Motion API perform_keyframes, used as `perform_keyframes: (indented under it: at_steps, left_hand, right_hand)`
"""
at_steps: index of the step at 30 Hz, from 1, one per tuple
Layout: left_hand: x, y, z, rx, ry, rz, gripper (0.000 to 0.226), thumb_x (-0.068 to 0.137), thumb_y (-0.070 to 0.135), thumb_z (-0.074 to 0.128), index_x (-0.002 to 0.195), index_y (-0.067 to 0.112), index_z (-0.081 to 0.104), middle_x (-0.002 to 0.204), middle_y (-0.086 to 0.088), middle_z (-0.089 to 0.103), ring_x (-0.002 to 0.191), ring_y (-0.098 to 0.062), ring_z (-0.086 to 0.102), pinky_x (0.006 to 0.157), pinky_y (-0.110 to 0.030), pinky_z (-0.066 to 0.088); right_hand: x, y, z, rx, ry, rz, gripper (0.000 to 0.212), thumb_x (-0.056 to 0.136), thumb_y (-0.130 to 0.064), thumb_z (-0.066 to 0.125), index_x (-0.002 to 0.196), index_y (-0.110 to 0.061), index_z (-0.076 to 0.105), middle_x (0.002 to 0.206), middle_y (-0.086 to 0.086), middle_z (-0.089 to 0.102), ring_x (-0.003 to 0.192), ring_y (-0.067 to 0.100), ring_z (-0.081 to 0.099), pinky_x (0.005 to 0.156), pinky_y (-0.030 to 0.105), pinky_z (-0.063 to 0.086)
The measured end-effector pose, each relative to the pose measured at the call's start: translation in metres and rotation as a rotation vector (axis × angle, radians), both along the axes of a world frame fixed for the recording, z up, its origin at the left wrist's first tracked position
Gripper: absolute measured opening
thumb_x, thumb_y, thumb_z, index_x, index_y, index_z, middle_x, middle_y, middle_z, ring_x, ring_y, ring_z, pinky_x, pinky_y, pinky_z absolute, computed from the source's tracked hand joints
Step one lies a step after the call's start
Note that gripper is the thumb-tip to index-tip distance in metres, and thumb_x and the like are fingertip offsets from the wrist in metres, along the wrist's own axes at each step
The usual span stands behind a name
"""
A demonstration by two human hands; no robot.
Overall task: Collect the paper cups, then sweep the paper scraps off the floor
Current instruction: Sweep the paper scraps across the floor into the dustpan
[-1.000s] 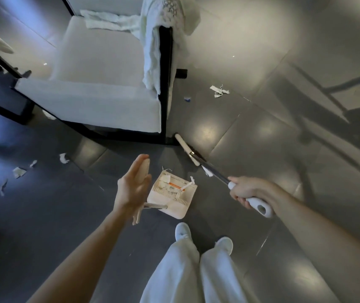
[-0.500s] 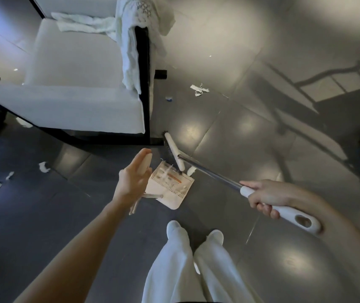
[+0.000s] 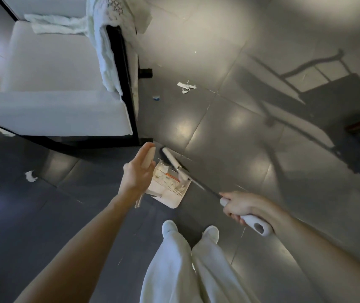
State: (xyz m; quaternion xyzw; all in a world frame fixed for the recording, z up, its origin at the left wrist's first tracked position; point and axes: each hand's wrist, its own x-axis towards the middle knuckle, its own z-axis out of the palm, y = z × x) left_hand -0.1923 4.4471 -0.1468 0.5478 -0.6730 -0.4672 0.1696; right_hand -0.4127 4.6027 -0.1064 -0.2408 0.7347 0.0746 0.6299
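White paper scraps: several lie gathered in the dustpan (image 3: 170, 189) on the floor (image 3: 229, 132) by the feet, one torn scrap (image 3: 185, 86) lies beyond the armchair (image 3: 50, 101), and others (image 3: 30, 176) lie well apart at left. Judged feather-light, limp and easily scattered, so best moved by bristles rather than pinched. Right hand (image 3: 241, 206) grasps the broom (image 3: 174, 164) handle; left hand (image 3: 138, 171) holds the dustpan's upright handle, fingers loosely extended.
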Motion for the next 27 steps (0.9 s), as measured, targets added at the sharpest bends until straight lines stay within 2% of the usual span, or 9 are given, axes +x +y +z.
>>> perform_keyframes:
  at_steps: [3,5,7,10,13,16,22,27]
  left_hand:
    - [-0.01,-0.009,0.005,0.028,0.017,-0.007,0.051,0.096,0.012,0.056,0.123,0.054,0.047,0.09,0.015,0.055,0.064,-0.009,0.058,0.045,-0.006,0.04]
    - [-0.014,-0.014,0.008,0.024,0.023,-0.014,0.052,0.095,0.011,0.056,0.121,0.054,0.048,0.089,0.019,0.053,0.066,-0.007,0.062,0.046,-0.005,0.041]
    - [-0.018,-0.022,0.01,0.012,0.019,-0.02,0.053,0.095,0.013,0.055,0.114,0.062,0.046,0.089,0.018,0.053,0.069,0.002,0.062,0.046,-0.004,0.04]
    - [-0.03,-0.037,0.015,0.007,0.012,0.005,0.056,0.095,0.016,0.055,0.1,0.071,0.043,0.092,0.014,0.055,0.071,-0.008,0.061,0.047,-0.006,0.041]
    - [-0.049,-0.058,0.02,-0.015,0.0,0.041,0.054,0.093,0.018,0.055,0.099,0.07,0.044,0.085,0.012,0.058,0.063,-0.004,0.058,0.046,-0.008,0.04]
    - [-0.077,-0.084,0.02,-0.034,0.003,0.046,0.053,0.093,0.018,0.052,0.102,0.069,0.043,0.08,0.006,0.057,0.057,-0.009,0.053,0.044,-0.014,0.04]
    - [-0.163,-0.15,0.007,-0.086,0.006,0.124,0.044,0.093,0.02,0.051,0.112,0.059,0.045,0.087,0.004,0.059,0.067,-0.018,0.057,0.059,-0.034,0.052]
    - [-0.253,-0.215,0.008,-0.08,-0.003,0.214,0.044,0.095,0.02,0.051,0.122,0.053,0.041,0.105,0.001,0.056,0.093,-0.03,0.061,0.081,-0.048,0.055]
  right_hand:
    - [-0.015,-0.002,0.012,0.049,-0.073,-0.137,0.073,0.085,-0.001,0.046,0.148,-0.035,0.029,0.037,-0.004,0.046,0.031,0.005,0.038,0.034,0.015,0.033]
    - [-0.029,-0.005,0.021,0.044,-0.106,-0.202,0.074,0.085,0.001,0.044,0.147,-0.036,0.03,0.038,-0.004,0.041,0.032,0.005,0.034,0.033,0.014,0.03]
    - [-0.043,-0.007,0.028,0.026,-0.116,-0.251,0.075,0.084,0.002,0.043,0.147,-0.036,0.029,0.039,-0.004,0.038,0.032,0.006,0.032,0.033,0.013,0.028]
    - [-0.062,-0.015,0.034,-0.011,-0.115,-0.287,0.077,0.084,0.003,0.043,0.147,-0.038,0.027,0.038,-0.004,0.038,0.03,0.007,0.033,0.033,0.013,0.029]
    - [-0.09,-0.034,0.034,-0.062,-0.107,-0.338,0.078,0.083,0.003,0.043,0.147,-0.039,0.026,0.039,-0.004,0.039,0.031,0.007,0.033,0.033,0.013,0.029]
    - [-0.129,-0.065,0.032,-0.097,-0.098,-0.362,0.077,0.085,0.002,0.043,0.148,-0.037,0.024,0.04,-0.003,0.039,0.032,0.007,0.033,0.033,0.013,0.03]
    - [-0.233,-0.155,0.018,-0.154,-0.109,-0.406,0.074,0.087,0.004,0.043,0.149,-0.032,0.024,0.041,-0.002,0.039,0.031,0.006,0.033,0.031,0.013,0.029]
    - [-0.311,-0.26,0.004,-0.213,-0.039,-0.338,0.062,0.088,0.005,0.042,0.142,-0.024,0.035,0.037,-0.001,0.043,0.027,0.006,0.034,0.032,0.012,0.029]
